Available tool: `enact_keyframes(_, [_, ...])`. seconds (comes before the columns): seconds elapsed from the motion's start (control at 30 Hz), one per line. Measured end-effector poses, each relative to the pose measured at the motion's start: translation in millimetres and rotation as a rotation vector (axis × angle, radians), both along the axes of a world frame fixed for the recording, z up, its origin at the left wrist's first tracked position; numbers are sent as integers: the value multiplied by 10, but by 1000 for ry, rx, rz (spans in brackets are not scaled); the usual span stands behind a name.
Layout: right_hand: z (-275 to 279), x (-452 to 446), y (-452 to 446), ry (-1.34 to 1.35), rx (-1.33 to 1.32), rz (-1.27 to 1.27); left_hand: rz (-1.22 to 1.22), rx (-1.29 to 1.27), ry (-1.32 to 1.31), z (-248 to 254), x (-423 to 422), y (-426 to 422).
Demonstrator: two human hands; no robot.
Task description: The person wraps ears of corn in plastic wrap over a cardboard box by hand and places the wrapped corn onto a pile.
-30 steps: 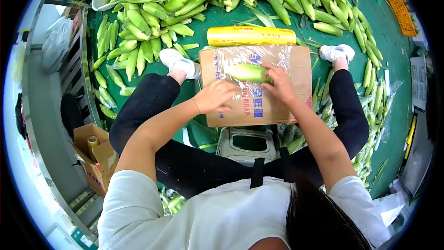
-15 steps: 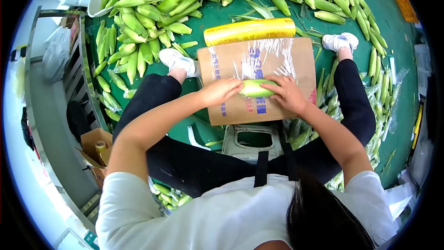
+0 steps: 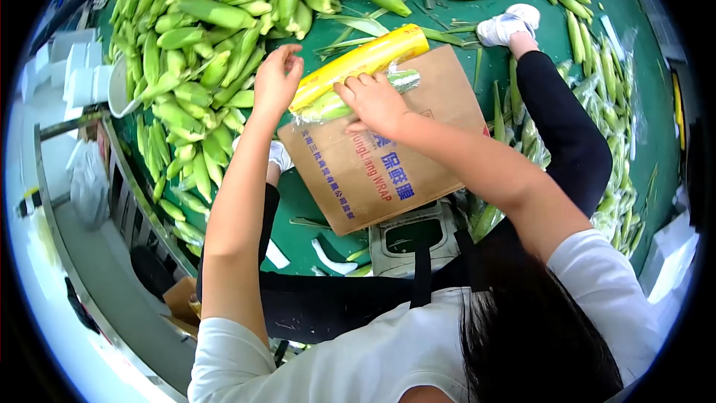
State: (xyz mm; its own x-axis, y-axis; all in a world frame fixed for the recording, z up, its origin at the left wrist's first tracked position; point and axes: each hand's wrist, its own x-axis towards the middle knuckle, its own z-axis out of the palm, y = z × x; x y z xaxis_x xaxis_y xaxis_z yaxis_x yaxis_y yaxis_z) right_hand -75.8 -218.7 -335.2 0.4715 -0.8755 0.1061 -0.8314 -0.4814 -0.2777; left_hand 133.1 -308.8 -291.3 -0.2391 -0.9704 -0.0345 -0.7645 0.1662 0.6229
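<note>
An ear of corn [image 3: 326,107] lies slantwise against the near side of the yellow roll of cling film [image 3: 367,60], with shiny clear film about it. My right hand [image 3: 375,107] is curved over the middle of the ear, fingers pressed on it, hiding that part. Off to the left, my left hand [image 3: 277,80] is raised beside the roll's left end. Its fingers are slightly bent and apart, and I see nothing in them. Beneath the roll and ear is a flat-topped cardboard box [image 3: 440,104] with blue and red print.
Heaped green corn [image 3: 216,11] covers the floor ahead and to the left. Film-wrapped ears [image 3: 615,134] lie along the right. A grey plastic stool [image 3: 377,242] stands under the box's near edge, and a metal rack [image 3: 123,172] runs along the left.
The ear of corn has moved from the box's middle up against the roll. My left hand has let go and risen to the left. The view has turned, so box and roll appear tilted.
</note>
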Motion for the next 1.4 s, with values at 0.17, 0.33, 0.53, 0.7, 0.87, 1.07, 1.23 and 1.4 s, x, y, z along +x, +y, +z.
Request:
enact_keyframes(0.17, [113,-98,-18,44,490,58,-271,-7,202,-300,-433,218])
enact_keyframes(0.33, [78,-445,352,-119,672,370,-527,72,-219,-698,-911,828])
enact_keyframes(0.53, [145,-505,1569,-183,1549,855,-660,-244,-350,-710,-959,1315])
enact_keyframes(0.7, [868,-1040,2086,-425,1765,410,-765,-63,-421,-554,-1053,2205])
enact_keyframes(0.87, [991,-1678,2010,-1152,2139,-108,-776,-2,-361,-684,-1111,3334])
enact_keyframes(1.07, [1732,-2666,2298,-1401,2266,50,-1143,-70,-525,-283,-1273,3543])
enact_keyframes(1.23, [2365,-3078,2805,-1445,1680,-423,-1190,391,-638,284,-1855,3542])
enact_keyframes(1.4, [2132,-2906,2865,-1393,1854,-434,-697,-600,-57,1998,-2068,3127])
